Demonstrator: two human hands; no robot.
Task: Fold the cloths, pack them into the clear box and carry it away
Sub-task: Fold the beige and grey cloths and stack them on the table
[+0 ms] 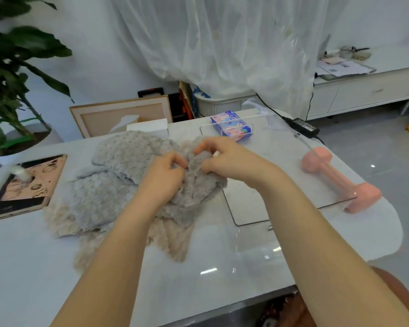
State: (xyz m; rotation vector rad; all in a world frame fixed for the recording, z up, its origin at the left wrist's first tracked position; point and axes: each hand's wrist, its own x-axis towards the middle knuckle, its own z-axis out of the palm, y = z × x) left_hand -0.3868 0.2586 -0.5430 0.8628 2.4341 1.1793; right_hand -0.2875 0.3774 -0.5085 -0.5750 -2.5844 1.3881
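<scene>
Cloths bunched, box waiting

Tabletop [198,267] of pale marble takes up most of the view, and the task's things lie across its middle. The clear box [250,224] stands to the right, touching or just beside the pile. Its walls are so transparent that only the edges and a few glints give it away, and no cloth appears to be in it. The grey cloth [109,185] lies crumpled on top of the beige cloth [172,237], which shows only at the near and left margins.

The left hand [164,179] and right hand [224,159] meet over the grey cloth's right end, both with fingers curled and pinching gathered fabric. I judge this to be early folding: the cloth is being sorted out, not yet squared. The next move calls for finding an edge or two corners and spreading the cloth flat.

The hem being pinched is buried in pile and behind knuckles. A pack of wipes [232,125] sits at the box's far end, inside or behind I cannot tell, and a pink dumbbell [335,175] lies against its right wall
</scene>
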